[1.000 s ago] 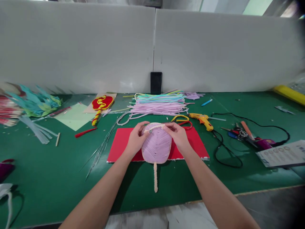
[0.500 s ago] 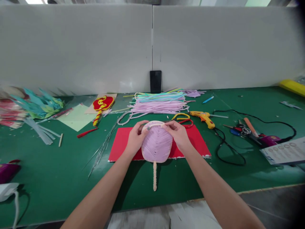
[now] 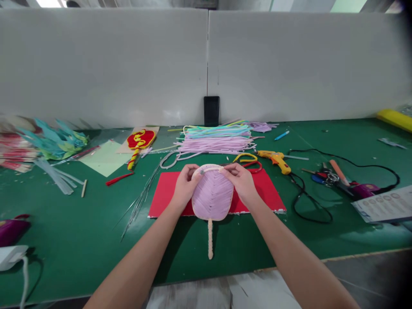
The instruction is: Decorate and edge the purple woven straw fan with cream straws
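Between my two hands is a small lilac hand fan (image 3: 213,195) with a pale rim and a twisted cream handle (image 3: 210,240) pointing toward me. My left hand (image 3: 187,183) pinches the upper left of its rim. At the upper right of the rim, my right hand (image 3: 240,179) pinches too. A pale strip (image 3: 210,167) runs along the top edge between my fingertips. Beneath the fan lies a red board (image 3: 267,193) on the green table (image 3: 96,244). Scissors with red handles (image 3: 256,166) and a yellow-handled pair (image 3: 244,157) lie just beyond my right hand.
A bundle of pastel pipe cleaners (image 3: 215,143) lies behind the board. To the right are a yellow glue gun (image 3: 275,159) with a black cord and a blue pen (image 3: 282,135). A red and yellow fan (image 3: 140,139) and thin wires (image 3: 141,201) lie left. A black phone (image 3: 211,110) leans on the partition.
The view has shifted very slightly. Both hands keep their pinch on the fan's top rim, and nothing else has visibly moved.
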A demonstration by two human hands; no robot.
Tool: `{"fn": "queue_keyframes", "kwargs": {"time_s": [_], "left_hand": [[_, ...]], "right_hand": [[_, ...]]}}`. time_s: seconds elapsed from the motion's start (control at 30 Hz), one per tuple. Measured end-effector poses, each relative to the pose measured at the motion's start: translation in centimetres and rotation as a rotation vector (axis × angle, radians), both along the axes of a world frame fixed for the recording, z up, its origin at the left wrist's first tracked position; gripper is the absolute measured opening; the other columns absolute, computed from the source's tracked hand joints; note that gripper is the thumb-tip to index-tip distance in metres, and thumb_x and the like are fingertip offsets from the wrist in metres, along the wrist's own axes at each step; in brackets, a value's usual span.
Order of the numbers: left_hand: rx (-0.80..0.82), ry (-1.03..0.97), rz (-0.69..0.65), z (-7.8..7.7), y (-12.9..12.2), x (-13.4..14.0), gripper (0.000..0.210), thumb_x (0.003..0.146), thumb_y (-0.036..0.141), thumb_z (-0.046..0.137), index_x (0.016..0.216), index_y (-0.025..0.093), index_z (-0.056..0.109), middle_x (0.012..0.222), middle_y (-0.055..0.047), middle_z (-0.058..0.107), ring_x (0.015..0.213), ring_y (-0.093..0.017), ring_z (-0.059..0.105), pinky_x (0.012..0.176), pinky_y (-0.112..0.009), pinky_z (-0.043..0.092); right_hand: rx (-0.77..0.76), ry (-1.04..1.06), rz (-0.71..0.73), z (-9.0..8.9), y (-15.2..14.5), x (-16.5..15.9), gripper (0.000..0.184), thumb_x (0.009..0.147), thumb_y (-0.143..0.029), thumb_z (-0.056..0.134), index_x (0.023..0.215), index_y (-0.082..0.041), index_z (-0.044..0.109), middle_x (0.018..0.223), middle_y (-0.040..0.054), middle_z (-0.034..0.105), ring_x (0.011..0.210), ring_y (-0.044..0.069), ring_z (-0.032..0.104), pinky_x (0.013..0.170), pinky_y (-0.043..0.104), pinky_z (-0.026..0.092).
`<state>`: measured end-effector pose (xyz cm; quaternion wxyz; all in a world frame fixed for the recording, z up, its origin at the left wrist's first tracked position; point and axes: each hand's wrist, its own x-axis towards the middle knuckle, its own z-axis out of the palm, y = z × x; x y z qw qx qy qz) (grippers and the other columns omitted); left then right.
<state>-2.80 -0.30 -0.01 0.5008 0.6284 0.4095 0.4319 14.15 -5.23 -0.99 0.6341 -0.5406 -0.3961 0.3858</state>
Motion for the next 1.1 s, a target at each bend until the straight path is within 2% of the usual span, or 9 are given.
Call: {"fn": "queue_keyframes", "kwargs": {"time_s": [0.23,0.33,0.43,0.6,0.67,0.9,1.1], "left_hand": [[-0.033,-0.001,-0.016,0.3,0.0,-0.1,0.024,0.075,0.037,0.057,0.092,0.020,0.053,0.074,0.002,0.056,0.069,-0.014,0.052,0.061,-0.023,0.041],[-0.047,-0.006,-0.025,0.4,0.0,-0.3,0.025,0.079,0.039,0.050,0.094,0.020,0.056,0.078,0.000,0.057,0.072,-0.014,0.052,0.063,-0.023,0.041],[-0.059,-0.009,-0.051,0.5,0.1,-0.6,0.028,0.078,0.039,0.052,0.098,0.020,0.057,0.080,0.000,0.059,0.073,-0.015,0.053,0.065,-0.024,0.042],[-0.061,0.046,-0.152,0.8,0.3,-1.0,0.037,0.078,0.038,0.055,0.112,0.022,0.054,0.065,0.002,0.055,0.061,-0.014,0.051,0.057,-0.024,0.040],[-0.057,0.051,-0.153,0.8,0.4,-1.1,0.035,0.079,0.038,0.055,0.109,0.023,0.052,0.064,0.003,0.055,0.058,-0.014,0.050,0.054,-0.023,0.038],[-0.004,0.071,-0.081,0.2,0.9,-1.1,0.016,0.076,0.033,0.058,0.083,0.020,0.051,0.064,0.003,0.054,0.059,-0.012,0.050,0.052,-0.021,0.035],[-0.004,0.058,0.014,0.2,0.9,-1.1,0.013,0.073,0.029,0.060,0.079,0.019,0.052,0.062,0.004,0.053,0.059,-0.011,0.049,0.053,-0.020,0.034]], "right_hand": [[0.004,0.001,-0.017,-0.1,0.0,0.1,0.023,0.064,-0.040,0.071,0.075,-0.021,0.062,0.071,0.0021,0.069,0.070,0.019,0.064,0.067,0.032,0.048],[0.010,0.005,-0.037,-0.1,0.0,0.1,0.023,0.064,-0.039,0.071,0.074,-0.021,0.062,0.072,0.0020,0.069,0.072,0.019,0.064,0.069,0.032,0.047],[0.011,0.006,-0.044,-0.2,0.0,0.2,0.023,0.064,-0.039,0.071,0.074,-0.020,0.061,0.072,0.0022,0.069,0.072,0.019,0.064,0.069,0.032,0.047],[0.007,0.017,-0.032,-0.2,0.1,0.3,0.021,0.066,-0.036,0.070,0.074,-0.020,0.060,0.070,0.0015,0.068,0.069,0.018,0.063,0.068,0.031,0.047],[0.005,0.024,-0.024,-0.2,0.1,0.2,0.021,0.066,-0.035,0.070,0.074,-0.020,0.059,0.069,0.0011,0.068,0.067,0.017,0.063,0.067,0.031,0.046],[-0.002,0.020,-0.017,-0.1,0.1,0.0,0.021,0.066,-0.035,0.070,0.074,-0.020,0.058,0.069,0.0005,0.067,0.067,0.016,0.062,0.066,0.029,0.045],[-0.020,-0.014,0.016,0.2,0.1,-0.2,0.022,0.067,-0.037,0.069,0.075,-0.020,0.056,0.070,0.0010,0.067,0.068,0.018,0.063,0.067,0.031,0.046]]}}
